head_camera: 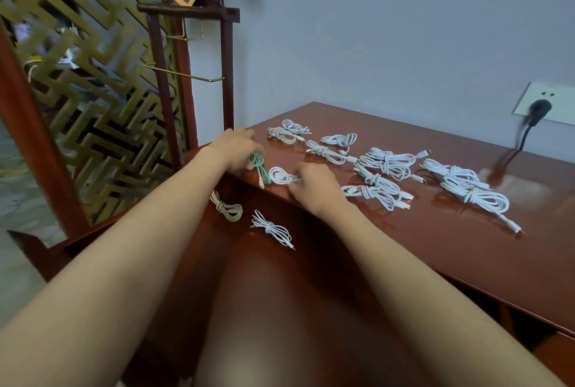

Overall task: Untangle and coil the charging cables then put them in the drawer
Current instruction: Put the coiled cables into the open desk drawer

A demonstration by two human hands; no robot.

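My left hand [238, 147] is closed on a coiled green cable [259, 167] at the near left corner of the red-brown table [435, 249]. My right hand [314, 184] pinches a small coiled white cable [280, 175] lying right beside it on the table edge. Several other coiled white cables [387, 162] are spread across the tabletop toward the right. Below the table edge the open drawer [236, 249] holds a beige coiled cable [228, 209] and a white coiled cable [273, 229].
A dark wooden rack [193, 75] with brass bars stands left of the table, against a gold lattice screen [87, 75]. A wall socket [544, 103] with a black plug and cord sits at the back right. My knees are under the drawer.
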